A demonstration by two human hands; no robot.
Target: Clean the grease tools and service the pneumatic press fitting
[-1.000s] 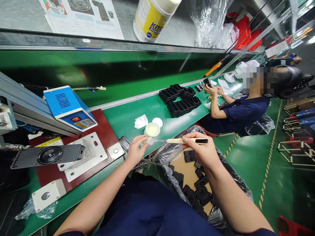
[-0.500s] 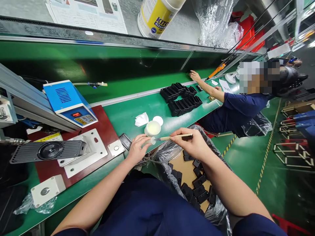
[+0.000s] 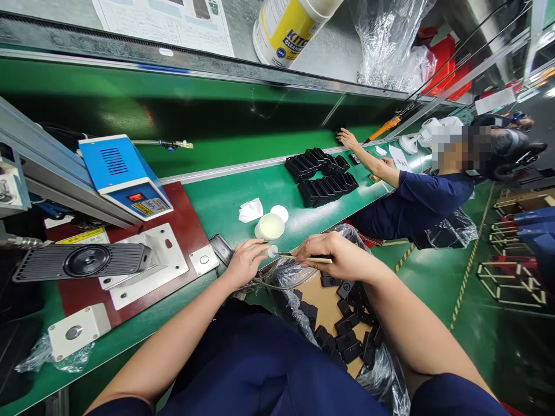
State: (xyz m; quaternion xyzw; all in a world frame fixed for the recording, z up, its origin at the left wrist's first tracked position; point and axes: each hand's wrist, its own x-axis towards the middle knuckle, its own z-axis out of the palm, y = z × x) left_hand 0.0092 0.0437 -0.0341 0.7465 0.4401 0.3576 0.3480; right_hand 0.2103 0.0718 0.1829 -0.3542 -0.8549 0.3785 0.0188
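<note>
While the left hand (image 3: 245, 261) pinches a translucent piece (image 3: 273, 251), the right hand (image 3: 329, 251) grips a pale-handled tool (image 3: 319, 259). Both forearms (image 3: 177, 341) converge toward twelve o'clock.

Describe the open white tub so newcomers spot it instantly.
Find the green workbench. Just beyond the wearer's left hand stands a round white tub. Unlike the flat white disc and crumpled white sheet beside it, it holds something pale yellow.
</note>
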